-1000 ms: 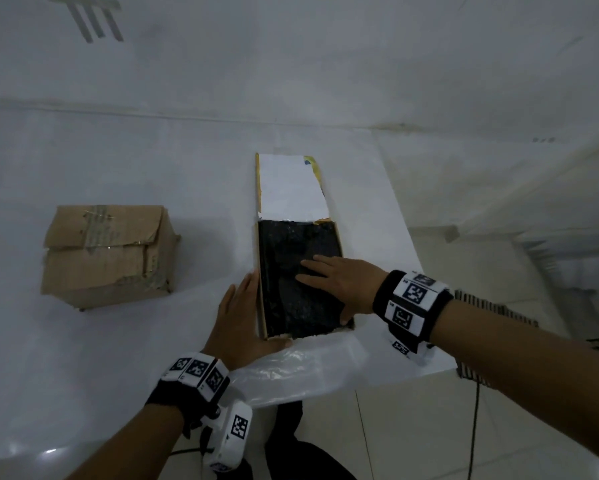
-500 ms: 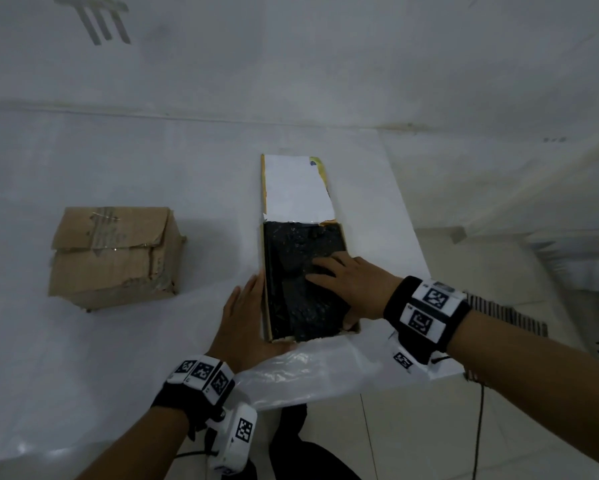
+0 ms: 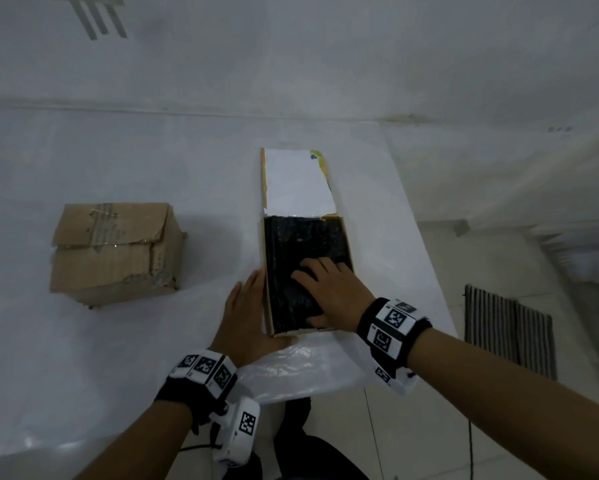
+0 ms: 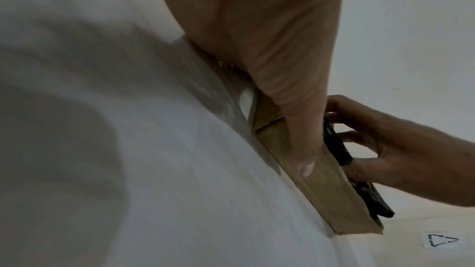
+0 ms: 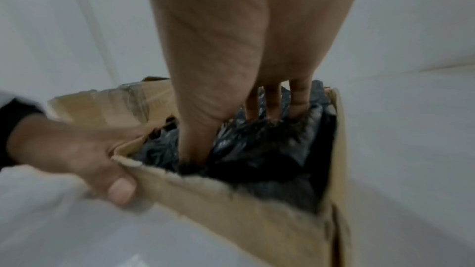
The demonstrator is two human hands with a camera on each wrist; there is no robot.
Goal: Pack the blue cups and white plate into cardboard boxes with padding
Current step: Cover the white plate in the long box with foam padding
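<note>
1. Noted nearest: clear plastic sheet draped over the edge of the table.
2. Found left hand flat, fingers straight and together, braced against the left wall of the open cardboard box.
3. Found right hand spread, fingers apart, pressing down the black padding inside; nothing clasped.
4. Judged padding soft, crinkly, light; box walls thin, apt to bow. Best taken by both long walls, low down.
5. Saw neither cups nor plate; presumed under padding or elsewhere, cannot tell.
6. Recorded white lid flap lying open beyond.
7. Recorded 1 closed taped carton well apart, left.
</note>
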